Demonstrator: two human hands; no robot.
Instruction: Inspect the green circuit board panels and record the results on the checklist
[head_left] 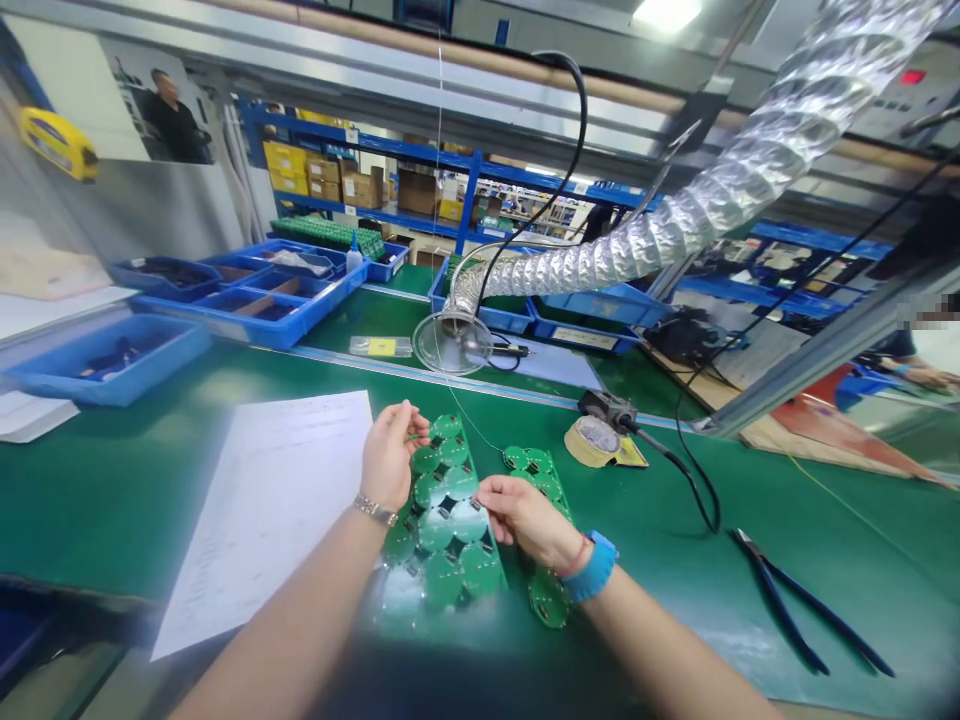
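**Both hands on a green board panel**

Head view: the left hand (pixel 390 455) pinches the upper left edge of a green circuit-board panel (pixel 442 545) made of round boards, and the right hand (pixel 525 515) is closed on its right edge — fingers curled over it. The panel is over the green table mat (pixel 112 500), just right of a paper sheet (pixel 270 500). A second panel (pixel 551 600) lies under the right wrist. A tape roll (pixel 596 440) and pliers (pixel 795 600) lie farther right.

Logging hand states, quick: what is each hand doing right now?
Left hand: closed, pinching the top left edge of the green circuit board panel.
Right hand: closed, gripping that panel's right edge.
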